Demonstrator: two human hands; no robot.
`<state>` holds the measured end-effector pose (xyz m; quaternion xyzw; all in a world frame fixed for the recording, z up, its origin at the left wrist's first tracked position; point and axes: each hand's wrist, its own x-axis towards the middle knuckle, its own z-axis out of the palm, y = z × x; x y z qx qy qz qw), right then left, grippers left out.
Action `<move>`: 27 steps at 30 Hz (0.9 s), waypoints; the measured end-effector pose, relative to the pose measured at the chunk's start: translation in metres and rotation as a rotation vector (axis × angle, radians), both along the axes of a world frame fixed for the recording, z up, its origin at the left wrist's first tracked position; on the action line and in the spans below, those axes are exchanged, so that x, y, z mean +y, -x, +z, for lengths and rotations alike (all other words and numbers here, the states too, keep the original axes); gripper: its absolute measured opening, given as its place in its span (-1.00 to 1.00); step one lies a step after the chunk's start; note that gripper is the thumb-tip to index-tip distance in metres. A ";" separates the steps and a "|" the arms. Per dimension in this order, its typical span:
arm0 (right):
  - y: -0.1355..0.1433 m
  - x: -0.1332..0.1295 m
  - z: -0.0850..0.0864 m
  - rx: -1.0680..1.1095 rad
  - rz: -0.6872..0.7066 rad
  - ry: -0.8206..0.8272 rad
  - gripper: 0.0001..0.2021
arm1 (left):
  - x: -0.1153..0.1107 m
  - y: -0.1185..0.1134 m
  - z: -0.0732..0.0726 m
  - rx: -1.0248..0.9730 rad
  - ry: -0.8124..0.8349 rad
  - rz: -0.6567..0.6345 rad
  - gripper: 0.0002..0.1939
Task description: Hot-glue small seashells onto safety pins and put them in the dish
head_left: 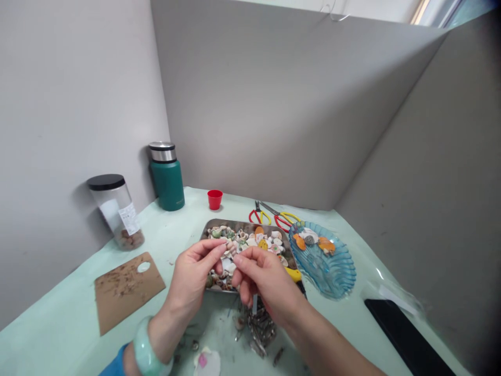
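Fingertips of my left hand (pixel 199 271) are pinched at one end of a small striped seashell (pixel 231 247). At its other end, my right hand (pixel 262 279) is also closed in a pinch, with the fingers curled. Both hands are over a metal tray (pixel 207 227) full of shells and small coloured pieces. A pile of slim silver metal clips (pixel 260 331) lies below my right hand, partly hidden by it. Near the right wrist, a yellow-handled tool (pixel 293 274) rests at the tray's edge.
Behind the tray are a red cup (pixel 215 199) and two pairs of scissors (pixel 287 218). A blue shell-shaped dish (pixel 332 271) holds several shells. To the left are brown cardboard (pixel 129 292), a clear jar (pixel 117 214) and a green bottle (pixel 168 183); a black slab (pixel 407 334) lies right.
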<state>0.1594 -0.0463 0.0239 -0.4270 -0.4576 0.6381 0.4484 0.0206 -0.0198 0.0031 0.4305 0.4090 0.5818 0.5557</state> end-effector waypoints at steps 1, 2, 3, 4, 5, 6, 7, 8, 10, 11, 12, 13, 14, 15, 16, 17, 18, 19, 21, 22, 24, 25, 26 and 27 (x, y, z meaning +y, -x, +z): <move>0.000 0.000 0.000 -0.001 -0.001 0.000 -0.78 | 0.000 0.000 0.000 0.002 -0.001 -0.001 -0.79; 0.000 0.000 0.000 -0.005 -0.003 0.003 -0.77 | 0.000 -0.001 0.000 0.002 -0.001 -0.002 -0.79; 0.000 0.000 0.001 -0.008 -0.002 0.006 -0.77 | 0.000 -0.001 0.000 0.003 0.000 -0.003 -0.79; 0.001 0.000 0.001 -0.009 -0.001 0.010 -0.77 | 0.000 -0.001 0.000 0.003 0.001 -0.004 -0.79; 0.001 0.000 0.002 -0.011 0.000 0.013 -0.77 | 0.000 -0.001 0.000 0.003 0.003 -0.004 -0.79; 0.000 0.000 0.002 -0.012 0.002 0.015 -0.77 | 0.000 -0.001 0.000 0.004 0.004 -0.004 -0.79; 0.000 0.000 0.002 -0.012 0.003 0.016 -0.78 | 0.000 -0.001 0.000 0.007 0.005 -0.003 -0.79; 0.000 -0.001 0.002 -0.011 0.005 0.015 -0.78 | 0.000 0.000 0.000 0.011 0.004 -0.004 -0.80; -0.001 -0.001 0.001 -0.013 0.003 0.014 -0.78 | 0.001 0.000 -0.001 0.021 0.000 -0.005 -0.80; -0.001 -0.002 0.000 -0.012 0.004 0.013 -0.78 | 0.001 0.000 -0.002 0.029 -0.003 -0.007 -0.80; -0.001 -0.002 -0.001 -0.010 0.007 0.009 -0.78 | 0.001 0.001 -0.002 0.038 -0.006 -0.006 -0.79; -0.002 -0.002 -0.001 -0.007 0.011 0.004 -0.78 | 0.001 0.001 -0.003 0.049 -0.011 -0.004 -0.79; -0.002 -0.001 -0.001 -0.006 0.014 -0.002 -0.78 | 0.001 0.001 -0.003 0.059 -0.017 -0.001 -0.79; -0.002 -0.001 -0.001 -0.004 0.015 -0.008 -0.79 | 0.000 0.001 -0.003 0.070 -0.023 0.007 -0.79; -0.002 -0.001 0.000 -0.004 0.016 -0.013 -0.79 | 0.000 0.001 -0.003 0.080 -0.028 0.013 -0.79; -0.001 0.000 0.000 -0.008 0.011 -0.016 -0.78 | -0.001 0.001 -0.003 0.088 -0.034 0.019 -0.79; -0.001 0.000 0.001 -0.012 0.006 -0.019 -0.78 | -0.001 0.001 -0.002 0.094 -0.039 0.023 -0.80; -0.001 0.000 0.002 -0.018 -0.002 -0.021 -0.78 | -0.001 0.001 -0.002 0.098 -0.043 0.025 -0.80; 0.000 0.000 0.003 -0.026 -0.011 -0.019 -0.78 | -0.001 0.001 -0.002 0.101 -0.054 0.026 -0.81; 0.000 0.000 0.003 -0.027 -0.013 -0.019 -0.78 | -0.001 0.001 -0.002 0.102 -0.057 0.026 -0.81; 0.000 0.000 0.002 -0.020 -0.015 -0.021 -0.78 | 0.000 0.001 -0.003 0.109 -0.062 0.030 -0.81; 0.001 0.000 0.001 -0.015 -0.018 -0.025 -0.78 | 0.000 0.001 -0.003 0.116 -0.063 0.033 -0.81; 0.001 0.000 0.001 -0.012 -0.021 -0.029 -0.77 | 0.000 0.001 -0.003 0.124 -0.064 0.037 -0.81; 0.001 0.000 0.000 -0.012 -0.026 -0.033 -0.77 | 0.000 0.001 -0.002 0.132 -0.065 0.044 -0.81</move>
